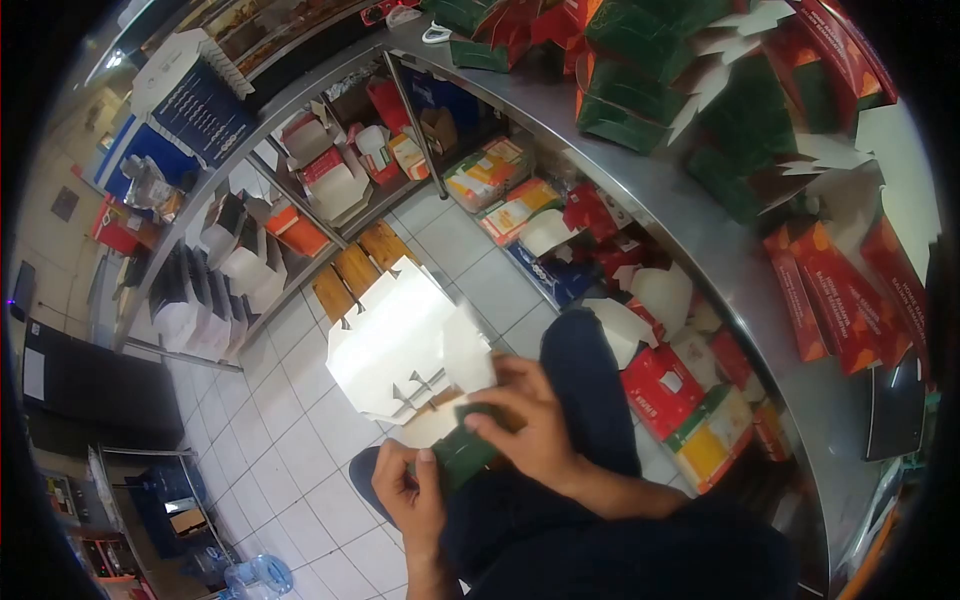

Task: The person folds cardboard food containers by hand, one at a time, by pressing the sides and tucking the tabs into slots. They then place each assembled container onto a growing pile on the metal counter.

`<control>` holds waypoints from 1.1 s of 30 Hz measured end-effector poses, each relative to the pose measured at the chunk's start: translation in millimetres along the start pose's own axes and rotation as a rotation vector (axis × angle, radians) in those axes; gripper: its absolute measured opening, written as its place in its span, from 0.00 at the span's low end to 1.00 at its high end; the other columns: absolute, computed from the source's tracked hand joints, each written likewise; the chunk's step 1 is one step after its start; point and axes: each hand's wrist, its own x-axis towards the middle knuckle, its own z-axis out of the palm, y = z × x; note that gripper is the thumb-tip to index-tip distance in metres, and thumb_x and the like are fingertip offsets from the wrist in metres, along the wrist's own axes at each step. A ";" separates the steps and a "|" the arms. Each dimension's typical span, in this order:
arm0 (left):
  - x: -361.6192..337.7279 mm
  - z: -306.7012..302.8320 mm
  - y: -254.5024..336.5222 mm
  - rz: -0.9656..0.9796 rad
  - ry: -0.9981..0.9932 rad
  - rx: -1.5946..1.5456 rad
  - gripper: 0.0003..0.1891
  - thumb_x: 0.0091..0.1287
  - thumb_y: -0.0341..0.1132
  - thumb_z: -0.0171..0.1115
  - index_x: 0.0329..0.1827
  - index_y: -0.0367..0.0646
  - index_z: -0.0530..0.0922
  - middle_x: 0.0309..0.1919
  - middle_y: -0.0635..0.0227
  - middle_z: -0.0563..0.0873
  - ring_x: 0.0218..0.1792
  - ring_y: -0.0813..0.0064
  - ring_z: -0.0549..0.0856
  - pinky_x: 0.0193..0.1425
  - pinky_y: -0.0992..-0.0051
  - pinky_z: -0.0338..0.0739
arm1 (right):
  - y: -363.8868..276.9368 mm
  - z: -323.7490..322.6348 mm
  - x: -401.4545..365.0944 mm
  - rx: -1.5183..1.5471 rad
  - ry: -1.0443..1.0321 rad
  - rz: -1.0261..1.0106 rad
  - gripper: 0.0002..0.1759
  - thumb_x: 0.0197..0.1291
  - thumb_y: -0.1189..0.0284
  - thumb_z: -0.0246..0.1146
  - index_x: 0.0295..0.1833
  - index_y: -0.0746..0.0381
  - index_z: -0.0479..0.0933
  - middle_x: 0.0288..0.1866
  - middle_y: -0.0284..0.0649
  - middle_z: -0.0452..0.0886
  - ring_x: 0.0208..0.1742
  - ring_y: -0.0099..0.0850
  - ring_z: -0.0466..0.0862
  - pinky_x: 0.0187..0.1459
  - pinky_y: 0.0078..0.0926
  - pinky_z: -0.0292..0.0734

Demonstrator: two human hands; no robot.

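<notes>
A partly unfolded cardboard box [395, 335], white inside with slots and tabs along its edges, lies over my lap. Its near part shows a dark green outer face [462, 452]. My left hand [408, 485] grips the green part at its left end, thumb on top and fingers curled. On the other side, my right hand [520, 415] holds the box's right side, with the thumb pressed on a green flap and the fingers bent around the white wall. The fingertips of both hands are partly hidden by the cardboard.
A metal counter [740, 290] curves along the right, bearing green and red folded boxes [640, 75]. Shelves below hold red and yellow boxes [665, 385]. Stacked white cartons [235, 255] fill a left shelf. A water bottle [258, 577] stands on the tiled floor.
</notes>
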 end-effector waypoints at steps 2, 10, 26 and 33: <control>3.8 1.8 -1.4 0.087 0.008 -0.072 0.14 0.71 0.30 0.64 0.27 0.36 0.72 0.27 0.71 0.69 0.30 0.78 0.67 0.34 0.75 0.58 | 0.8 -2.0 -2.7 0.043 -0.212 0.011 0.16 0.62 0.71 0.77 0.55 0.58 0.87 0.66 0.45 0.74 0.63 0.41 0.81 0.66 0.37 0.77; 55.1 35.3 -27.6 0.289 0.045 0.022 0.06 0.68 0.29 0.67 0.41 0.37 0.78 0.39 0.62 0.77 0.43 0.68 0.77 0.50 0.72 0.70 | 48.4 -47.2 -2.8 -0.301 -0.318 0.142 0.43 0.50 0.63 0.84 0.70 0.56 0.70 0.65 0.56 0.69 0.65 0.55 0.77 0.62 0.46 0.79; 123.1 54.2 -257.2 0.190 -0.531 0.445 0.24 0.60 0.35 0.79 0.60 0.42 0.86 0.67 0.52 0.83 0.65 0.51 0.84 0.69 0.62 0.79 | 143.5 -139.7 -17.2 -0.356 0.353 0.438 0.50 0.64 0.71 0.73 0.84 0.55 0.50 0.79 0.55 0.58 0.74 0.48 0.73 0.72 0.50 0.70; 126.6 24.5 -196.2 0.240 -0.143 0.419 0.05 0.67 0.29 0.72 0.44 0.40 0.89 0.39 0.58 0.92 0.35 0.59 0.92 0.38 0.67 0.84 | 110.7 -83.7 13.4 -0.325 0.137 0.056 0.34 0.67 0.77 0.67 0.77 0.62 0.66 0.75 0.52 0.66 0.69 0.47 0.77 0.71 0.42 0.73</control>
